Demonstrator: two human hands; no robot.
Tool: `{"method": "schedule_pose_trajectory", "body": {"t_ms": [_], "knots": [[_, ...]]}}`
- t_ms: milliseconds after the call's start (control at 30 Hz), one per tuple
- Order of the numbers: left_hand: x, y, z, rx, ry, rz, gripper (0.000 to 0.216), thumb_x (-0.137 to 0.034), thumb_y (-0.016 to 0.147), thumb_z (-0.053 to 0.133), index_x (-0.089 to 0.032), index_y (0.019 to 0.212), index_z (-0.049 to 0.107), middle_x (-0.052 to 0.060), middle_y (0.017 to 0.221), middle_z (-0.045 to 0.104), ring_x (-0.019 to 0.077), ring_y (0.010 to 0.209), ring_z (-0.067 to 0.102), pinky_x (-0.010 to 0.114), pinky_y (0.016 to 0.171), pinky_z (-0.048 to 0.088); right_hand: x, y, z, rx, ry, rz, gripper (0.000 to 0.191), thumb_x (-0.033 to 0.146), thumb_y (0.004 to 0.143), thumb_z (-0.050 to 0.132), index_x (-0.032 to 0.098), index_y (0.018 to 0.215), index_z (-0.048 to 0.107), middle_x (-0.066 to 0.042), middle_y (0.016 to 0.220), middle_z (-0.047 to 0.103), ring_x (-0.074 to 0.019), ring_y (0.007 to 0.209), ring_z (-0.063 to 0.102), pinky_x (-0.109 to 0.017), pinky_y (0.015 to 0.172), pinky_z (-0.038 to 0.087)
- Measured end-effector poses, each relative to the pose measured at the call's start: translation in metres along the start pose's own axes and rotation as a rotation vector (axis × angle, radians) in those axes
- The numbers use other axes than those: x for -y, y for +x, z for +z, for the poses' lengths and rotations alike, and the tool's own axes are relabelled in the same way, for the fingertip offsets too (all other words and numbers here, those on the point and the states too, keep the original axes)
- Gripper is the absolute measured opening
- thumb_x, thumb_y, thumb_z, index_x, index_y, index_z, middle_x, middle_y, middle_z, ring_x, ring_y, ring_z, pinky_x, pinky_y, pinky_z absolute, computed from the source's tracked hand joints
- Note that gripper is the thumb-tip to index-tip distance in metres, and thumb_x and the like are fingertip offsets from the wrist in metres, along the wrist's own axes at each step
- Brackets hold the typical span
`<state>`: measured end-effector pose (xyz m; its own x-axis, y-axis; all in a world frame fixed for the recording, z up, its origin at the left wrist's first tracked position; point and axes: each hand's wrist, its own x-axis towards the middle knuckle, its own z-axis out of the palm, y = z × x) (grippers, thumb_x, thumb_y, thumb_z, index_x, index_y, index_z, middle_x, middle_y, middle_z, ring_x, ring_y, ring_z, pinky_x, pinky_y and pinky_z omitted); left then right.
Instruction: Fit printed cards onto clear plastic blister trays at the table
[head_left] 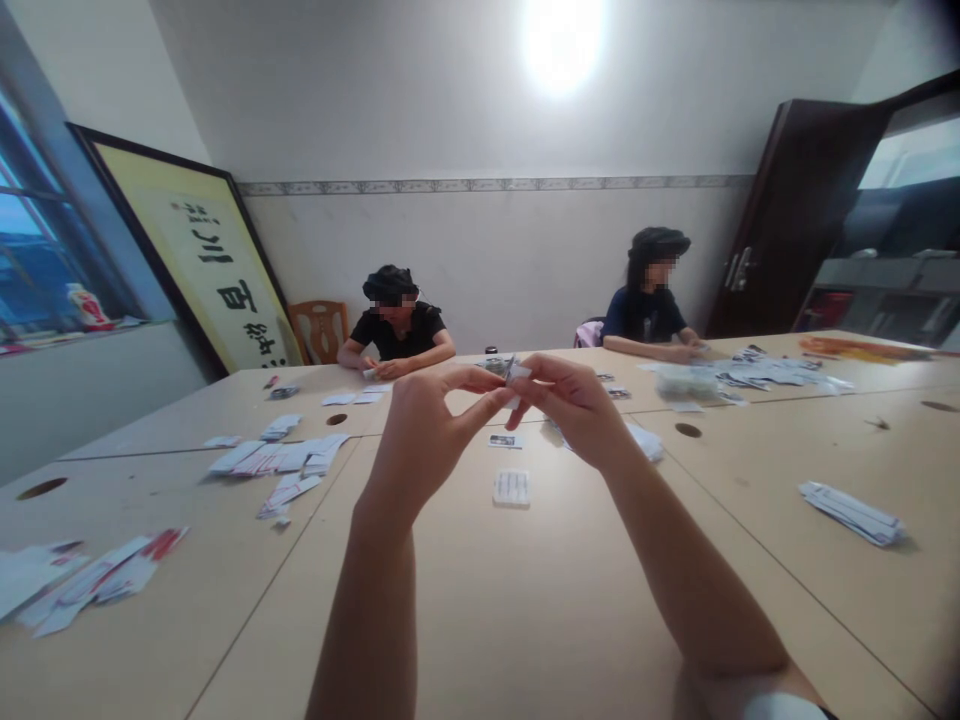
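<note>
My left hand (429, 425) and my right hand (574, 405) are raised above the table (525, 600), fingertips meeting. Between them they pinch a small white packet (514, 373). Both hands have fingers closed on it. Below them on the table lie a small white card with rows of marks (511, 487) and a smaller printed card (505, 440).
Piles of white and red paper slips lie at left (279, 458) and near left (82, 578); a stack of slips (851, 512) sits at right. Two other people (397, 330) (651, 300) sit at the far side, handling slips. A framed calligraphy panel (202, 260) leans on the wall.
</note>
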<state>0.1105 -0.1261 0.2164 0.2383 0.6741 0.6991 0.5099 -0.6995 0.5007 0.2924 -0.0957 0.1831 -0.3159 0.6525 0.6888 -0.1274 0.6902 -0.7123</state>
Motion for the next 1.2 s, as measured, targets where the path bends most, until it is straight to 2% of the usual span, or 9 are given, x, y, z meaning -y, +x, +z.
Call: {"method": "schedule_pose_trajectory", "body": {"t_ms": [200, 633, 800, 933, 1067, 1200], "knots": [[0.000, 0.000, -0.001, -0.004, -0.057, -0.027, 0.013, -0.036, 0.085, 0.076, -0.024, 0.085, 0.080, 0.002, 0.093, 0.081, 0.0216, 0.092, 0.074, 0.031, 0.079, 0.056, 0.000, 0.000, 0.000, 0.012, -0.013, 0.006, 0.024, 0.041, 0.097, 0.064, 0.021, 0.083, 0.065, 0.003, 0.076, 0.062, -0.0127, 0.066, 0.069, -0.029, 0.066, 0.051], [0.003, 0.001, 0.000, -0.057, -0.065, -0.017, 0.012, -0.032, 0.080, 0.079, -0.022, 0.076, 0.074, 0.002, 0.079, 0.077, 0.0189, 0.078, 0.072, 0.032, 0.076, 0.057, 0.004, -0.004, 0.000, 0.000, -0.135, 0.027, 0.027, 0.045, 0.097, 0.062, 0.021, 0.085, 0.064, 0.002, 0.073, 0.064, -0.0129, 0.066, 0.067, -0.027, 0.053, 0.038], [0.003, 0.000, -0.002, -0.060, -0.080, -0.029, 0.011, -0.032, 0.079, 0.080, -0.022, 0.078, 0.075, 0.001, 0.080, 0.077, 0.0182, 0.078, 0.072, 0.031, 0.076, 0.057, 0.005, -0.006, 0.000, -0.014, -0.187, 0.031, 0.026, 0.044, 0.098, 0.061, 0.021, 0.086, 0.065, 0.002, 0.070, 0.065, -0.0123, 0.063, 0.065, -0.027, 0.054, 0.037], [0.001, 0.000, -0.002, -0.062, -0.037, -0.010, 0.011, -0.034, 0.081, 0.079, -0.023, 0.081, 0.077, 0.002, 0.087, 0.080, 0.0209, 0.083, 0.074, 0.033, 0.077, 0.058, 0.008, -0.005, 0.001, -0.022, -0.186, 0.005, 0.025, 0.044, 0.098, 0.061, 0.022, 0.087, 0.066, 0.002, 0.075, 0.066, -0.0123, 0.066, 0.067, -0.026, 0.055, 0.042], [-0.001, 0.000, -0.002, -0.073, 0.018, 0.001, 0.010, -0.033, 0.084, 0.076, -0.024, 0.086, 0.080, 0.001, 0.092, 0.081, 0.0211, 0.084, 0.075, 0.034, 0.080, 0.059, 0.010, -0.006, 0.001, -0.053, -0.225, 0.009, 0.024, 0.043, 0.097, 0.061, 0.023, 0.089, 0.068, 0.002, 0.069, 0.066, -0.0118, 0.061, 0.063, -0.026, 0.054, 0.045], [-0.001, -0.002, 0.000, -0.094, 0.055, 0.015, 0.010, -0.033, 0.086, 0.073, -0.026, 0.087, 0.080, 0.000, 0.101, 0.081, 0.0221, 0.094, 0.076, 0.034, 0.085, 0.059, 0.012, -0.008, 0.001, -0.049, -0.242, 0.027, 0.022, 0.042, 0.096, 0.062, 0.023, 0.089, 0.069, 0.001, 0.071, 0.067, -0.0112, 0.061, 0.062, -0.024, 0.051, 0.044]]}}
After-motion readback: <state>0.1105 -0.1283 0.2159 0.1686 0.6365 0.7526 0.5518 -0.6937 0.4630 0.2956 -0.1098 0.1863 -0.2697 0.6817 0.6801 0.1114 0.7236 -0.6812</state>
